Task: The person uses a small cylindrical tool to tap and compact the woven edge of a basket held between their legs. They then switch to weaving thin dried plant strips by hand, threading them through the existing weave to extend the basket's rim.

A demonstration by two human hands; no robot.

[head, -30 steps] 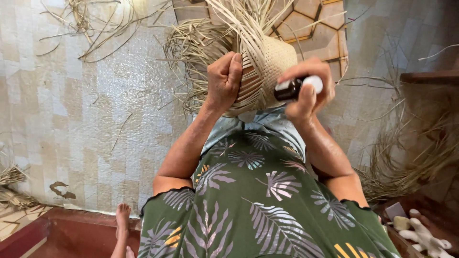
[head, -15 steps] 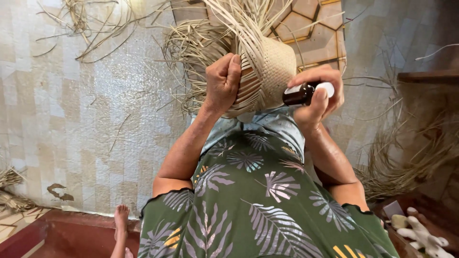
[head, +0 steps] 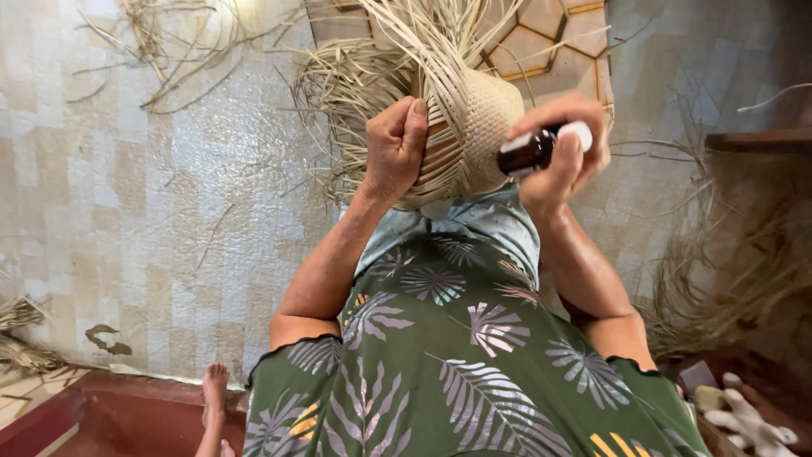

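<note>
On the person's lap, head view: half-woven straw hat (head: pixel 474 127), crown dome facing the camera, pale tan weave. Loose unwoven strands fan out from its far edge, up and to the left over the floor.

Left hand (head: pixel 396 148): closed fist, fingers curled tight, thumb on top. It presses against the left side of the hat crown, knuckles toward the camera. Looks clamped on the weave or a few strands there; exactly what is inside the fist I cannot tell.

Right hand (head: pixel 565 148): fingers wrapped around a small dark bottle (head: pixel 529 152) with a white cap (head: pixel 578 134). Bottle lies roughly horizontal, dark end pointing at the hat's right side, cap end toward the palm. Dark end sits just beside the weave; touching or not, can't tell.

Both forearms run from the lower frame up to the hat. Person wears a green dress (head: pixel 457 355) with a pale leaf print; a light blue cloth (head: pixel 486 224) lies under the hat on the lap.

Surroundings: pale patterned tile floor (head: pixel 127 211), scattered straw strands (head: pixel 169 34) at top left, a bigger heap of straw (head: pixel 736 279) at right. Bare foot (head: pixel 214 391) at bottom left by a red ledge (head: pixel 101 415). White lumpy item at bottom right, too unclear to identify.
</note>
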